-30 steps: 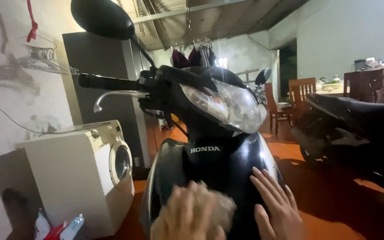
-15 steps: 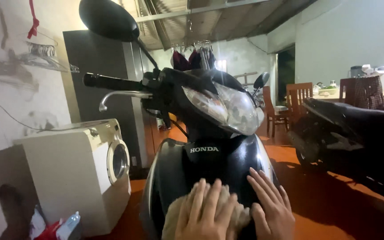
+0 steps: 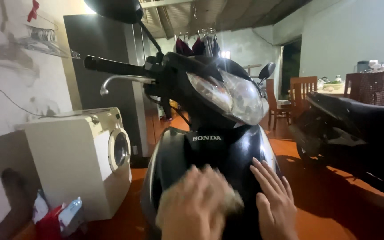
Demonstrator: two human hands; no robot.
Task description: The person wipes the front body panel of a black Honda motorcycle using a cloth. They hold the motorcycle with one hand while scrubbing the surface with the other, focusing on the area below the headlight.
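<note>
A black scooter [image 3: 210, 146] faces me, its headlight [image 3: 232, 95] and front panel close up. My left hand [image 3: 196, 206] is blurred and presses a pale cloth [image 3: 232, 202] against the lower front panel. My right hand [image 3: 274, 200] lies flat on the panel just to the right, fingers spread and pointing up. The scooter's handlebar grip [image 3: 112, 66] and brake lever reach out to the left, with a dark mirror [image 3: 114, 9] above.
A white front-loading washing machine [image 3: 85, 155] stands at left against the wall, with red and white bags [image 3: 56, 218] at its foot. A second dark scooter [image 3: 356, 129] is parked at right. Wooden chairs and a table [image 3: 334, 91] stand behind. The floor is orange.
My left hand with the cloth has shifted across the front panel, now blurred. The right hand stays flat on the panel. The view has drifted slightly.
</note>
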